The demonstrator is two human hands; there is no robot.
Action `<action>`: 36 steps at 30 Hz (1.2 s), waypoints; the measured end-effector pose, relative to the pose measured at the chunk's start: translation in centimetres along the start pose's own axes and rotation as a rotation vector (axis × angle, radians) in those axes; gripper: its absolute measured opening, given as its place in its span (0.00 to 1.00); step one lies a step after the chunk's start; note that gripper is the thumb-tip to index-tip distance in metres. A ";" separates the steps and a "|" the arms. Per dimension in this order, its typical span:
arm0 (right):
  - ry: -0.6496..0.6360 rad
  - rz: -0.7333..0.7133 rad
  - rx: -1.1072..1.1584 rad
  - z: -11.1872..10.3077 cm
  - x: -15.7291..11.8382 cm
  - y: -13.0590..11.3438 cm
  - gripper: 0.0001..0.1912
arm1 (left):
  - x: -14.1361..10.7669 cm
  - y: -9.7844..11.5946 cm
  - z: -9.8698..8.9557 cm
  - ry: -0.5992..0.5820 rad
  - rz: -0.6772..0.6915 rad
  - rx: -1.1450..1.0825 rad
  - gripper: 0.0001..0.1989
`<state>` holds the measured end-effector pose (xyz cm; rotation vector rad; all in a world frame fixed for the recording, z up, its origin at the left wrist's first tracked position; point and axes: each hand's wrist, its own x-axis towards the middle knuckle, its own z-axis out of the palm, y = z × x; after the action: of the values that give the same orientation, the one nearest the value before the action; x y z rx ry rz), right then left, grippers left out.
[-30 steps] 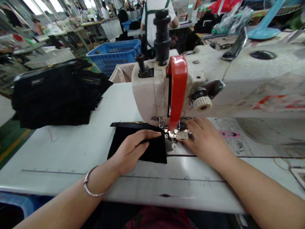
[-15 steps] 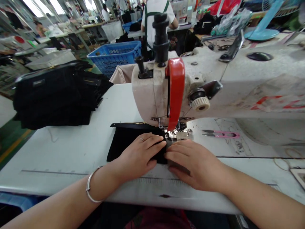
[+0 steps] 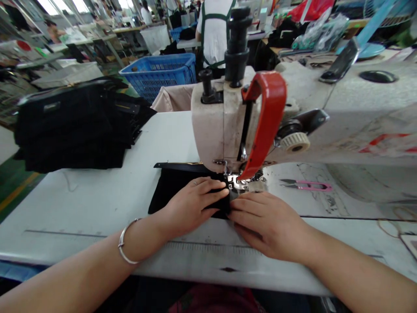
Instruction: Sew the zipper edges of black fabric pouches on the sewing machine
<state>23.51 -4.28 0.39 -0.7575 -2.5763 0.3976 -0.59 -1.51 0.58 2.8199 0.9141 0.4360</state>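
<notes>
A black fabric piece (image 3: 169, 187) with a zipper along its far edge lies flat on the white table, its right edge at the presser foot (image 3: 239, 182) of the sewing machine (image 3: 211, 130). My left hand (image 3: 195, 202) rests on this cloth, fingers stretched toward the foot. Close by on the right, my right hand (image 3: 263, 221) lies with its fingertips at the cloth's right edge, just in front of the foot; its fingers are extended and what lies beneath them is hidden.
Pink thread snips (image 3: 312, 186) lie right of the foot. A pile of black fabric pieces (image 3: 71, 130) covers the table's back left. Behind are a blue crate (image 3: 159, 74) and a person in white (image 3: 215, 34). The red lever (image 3: 270, 117) overhangs the foot.
The cloth has shifted slightly away from me, and my left hand has moved a little with it. The machine appears farther right in view, and its red part looks turned.
</notes>
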 end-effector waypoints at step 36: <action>0.015 -0.060 0.034 -1.0 -0.2 0.8 0.10 | -0.3 0.1 0.5 0.169 0.203 -0.035 0.10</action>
<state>24.48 -3.60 0.86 -0.6669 -2.5648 0.4137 -0.62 -1.85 0.07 2.8891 0.6409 0.7178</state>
